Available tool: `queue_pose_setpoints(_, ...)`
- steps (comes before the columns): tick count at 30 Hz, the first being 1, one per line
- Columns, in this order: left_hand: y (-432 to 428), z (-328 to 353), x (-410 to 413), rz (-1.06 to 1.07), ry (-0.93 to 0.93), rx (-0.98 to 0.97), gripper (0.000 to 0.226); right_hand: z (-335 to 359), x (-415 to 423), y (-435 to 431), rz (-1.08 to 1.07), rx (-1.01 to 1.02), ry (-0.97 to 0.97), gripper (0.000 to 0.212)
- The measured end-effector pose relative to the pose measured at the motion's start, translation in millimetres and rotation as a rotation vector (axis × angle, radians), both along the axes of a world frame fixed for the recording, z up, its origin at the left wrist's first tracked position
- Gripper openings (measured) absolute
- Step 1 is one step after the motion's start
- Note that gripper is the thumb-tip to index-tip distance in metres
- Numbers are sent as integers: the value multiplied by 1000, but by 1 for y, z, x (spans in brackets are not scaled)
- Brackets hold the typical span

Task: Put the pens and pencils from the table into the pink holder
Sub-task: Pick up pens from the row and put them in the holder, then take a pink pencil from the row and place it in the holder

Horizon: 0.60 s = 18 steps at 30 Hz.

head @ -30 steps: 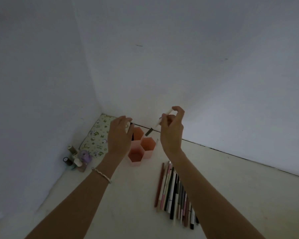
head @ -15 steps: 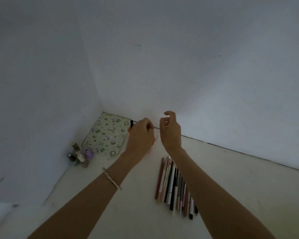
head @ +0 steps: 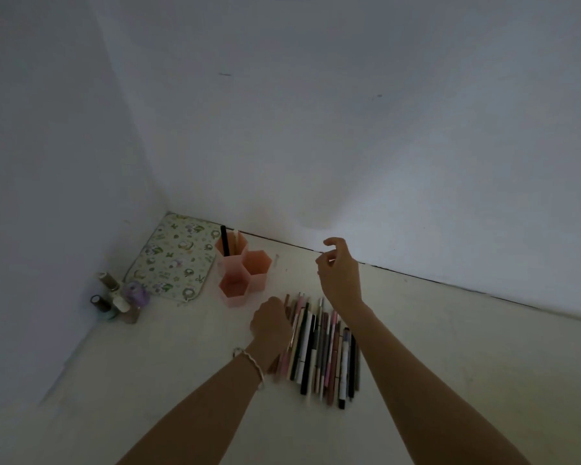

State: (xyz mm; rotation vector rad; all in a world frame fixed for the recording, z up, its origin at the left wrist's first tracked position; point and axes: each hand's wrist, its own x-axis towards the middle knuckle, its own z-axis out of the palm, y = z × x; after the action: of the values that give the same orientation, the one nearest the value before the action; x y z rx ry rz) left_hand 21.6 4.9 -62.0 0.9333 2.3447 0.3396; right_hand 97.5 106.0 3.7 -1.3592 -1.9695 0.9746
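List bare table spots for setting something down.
Free: the white table right of the row of pens and pencils, and the near-left stretch. Crowded: the left corner, with small bottles, floral cloth mat and pink hexagonal holder.

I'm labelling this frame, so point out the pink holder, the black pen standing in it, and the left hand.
pink holder (head: 230, 287): head view, front cell wall.
black pen (head: 224, 241): head view, mid shaft.
left hand (head: 271, 319): head view, back of hand.

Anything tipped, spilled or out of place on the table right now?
Nothing stands out. The holder stands upright with two pens in its back cell. The remaining pens lie in a tidy row on the table. The left hand is at the row's edge; the right hand hovers empty.
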Motion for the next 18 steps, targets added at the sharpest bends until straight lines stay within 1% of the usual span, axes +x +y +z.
queue_pose_setpoints(2, 0, 1, -4, 24, -33, 15, 15, -2, -1, -2, 3, -22, -5, 26)
queue_pose_setpoints(4, -2, 4, -7, 24, -58, 78, 15, -5, -3, -4, 11, -32, -12, 27)
queue_pose_setpoints(6, 2, 17, -12, 17, -82, 226, 11, -9, -4, -4, 7, -37, -32, 26)
queue_pose_setpoints(8, 13, 42, -26, 27, -97, 429, 10, -16, -5, -3, 3, -57, -116, 22)
queue_pose_setpoints(9, 19, 58, -34, 53, -118, 537, 14, -21, -6, -3, 21, -79, -202, 19)
queue_pose_setpoints(10, 24, 74, -43, 89, -153, 644, 24, -27, -8, -5, 59, -116, -311, 16)
queue_pose_setpoints(12, 29, 101, -56, 158, -265, 821, 53, -40, -14, -16, 155, -203, -520, 15)
queue_pose_setpoints(13, 29, 109, -61, 174, -291, 874, 66, -47, -17, -23, 190, -223, -592, 19)
queue_pose_setpoints(14, 28, 114, -65, 178, -280, 898, 73, -53, -20, -32, 213, -215, -651, 22)
queue_pose_setpoints(16, 24, 117, -70, 186, -253, 901, 73, -63, -25, -46, 240, -124, -755, 25)
queue_pose_setpoints(18, 21, 116, -74, 204, -281, 895, 67, -69, -29, -54, 237, -53, -807, 22)
